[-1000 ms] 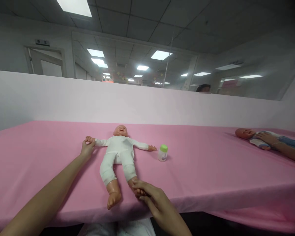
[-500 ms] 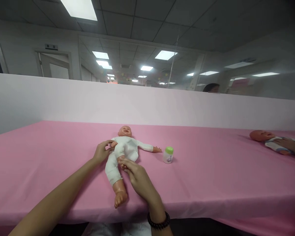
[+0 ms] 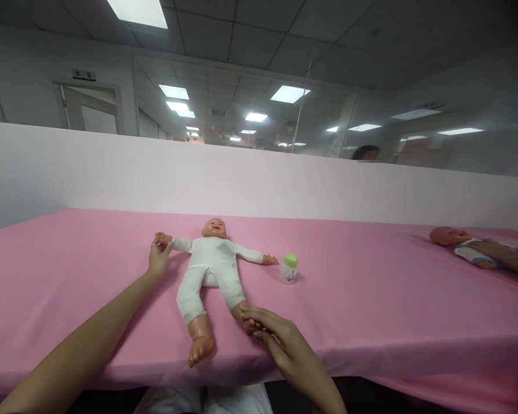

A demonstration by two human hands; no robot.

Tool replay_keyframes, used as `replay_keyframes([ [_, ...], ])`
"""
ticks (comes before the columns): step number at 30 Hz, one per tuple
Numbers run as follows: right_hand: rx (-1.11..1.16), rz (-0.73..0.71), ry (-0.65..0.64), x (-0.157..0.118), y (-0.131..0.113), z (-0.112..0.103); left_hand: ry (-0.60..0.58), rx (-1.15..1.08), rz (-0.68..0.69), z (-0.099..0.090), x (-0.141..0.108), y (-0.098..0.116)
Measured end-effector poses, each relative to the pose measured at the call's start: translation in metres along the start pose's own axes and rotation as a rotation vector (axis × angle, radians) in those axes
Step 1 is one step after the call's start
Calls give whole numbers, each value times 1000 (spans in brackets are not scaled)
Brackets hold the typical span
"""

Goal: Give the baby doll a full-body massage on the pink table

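Note:
A baby doll (image 3: 211, 259) in a white cloth body lies on its back on the pink-covered table (image 3: 362, 305), its head toward the wall. Its arms are spread out to both sides and its legs point toward me. My left hand (image 3: 159, 257) is closed around the doll's hand on the left side of the view. On the right side, my right hand (image 3: 276, 333) grips the doll's foot, fingers over the top. Just beyond the doll's other hand stands a small jar (image 3: 289, 269) with a green lid, upright and touched by neither hand.
A second doll (image 3: 479, 247) lies at the far right of the table. Along the back runs a low white partition (image 3: 250, 181) with a clear panel above it. Behind that panel, part of a person's head (image 3: 366, 153) shows.
My left hand has drawn the doll's arm outward to the left. My right hand has brought the bent leg down and right, so it now lies straight. The view has shifted slightly.

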State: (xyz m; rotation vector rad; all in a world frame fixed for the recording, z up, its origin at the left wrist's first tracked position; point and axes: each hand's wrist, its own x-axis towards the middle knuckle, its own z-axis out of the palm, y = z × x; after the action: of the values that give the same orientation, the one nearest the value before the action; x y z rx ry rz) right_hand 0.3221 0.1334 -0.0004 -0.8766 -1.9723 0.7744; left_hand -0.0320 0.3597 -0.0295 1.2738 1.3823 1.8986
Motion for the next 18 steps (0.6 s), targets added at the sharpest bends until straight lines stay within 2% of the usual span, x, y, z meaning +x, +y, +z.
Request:
replay_keyframes([
  [2,0,-59,51,18,-4,10,-99,110,142,7,-13,7],
  [5,-24,-126,93,54,-5,33,-440,374,460,13,-31,18],
  [6,-36,-147,106,66,-2,42,-518,436,541,14,-35,20],
  [8,-40,-168,147,85,6,57,-563,496,616,14,-39,22],
  [10,-33,-168,183,91,12,64,-503,514,574,14,-39,22],
  [12,-20,-152,201,84,12,59,-436,475,474,14,-36,19],
  [15,1,-73,180,51,3,36,-222,281,254,10,-20,10],
  [18,-27,25,45,11,-2,11,-12,83,-19,0,4,-6],
])
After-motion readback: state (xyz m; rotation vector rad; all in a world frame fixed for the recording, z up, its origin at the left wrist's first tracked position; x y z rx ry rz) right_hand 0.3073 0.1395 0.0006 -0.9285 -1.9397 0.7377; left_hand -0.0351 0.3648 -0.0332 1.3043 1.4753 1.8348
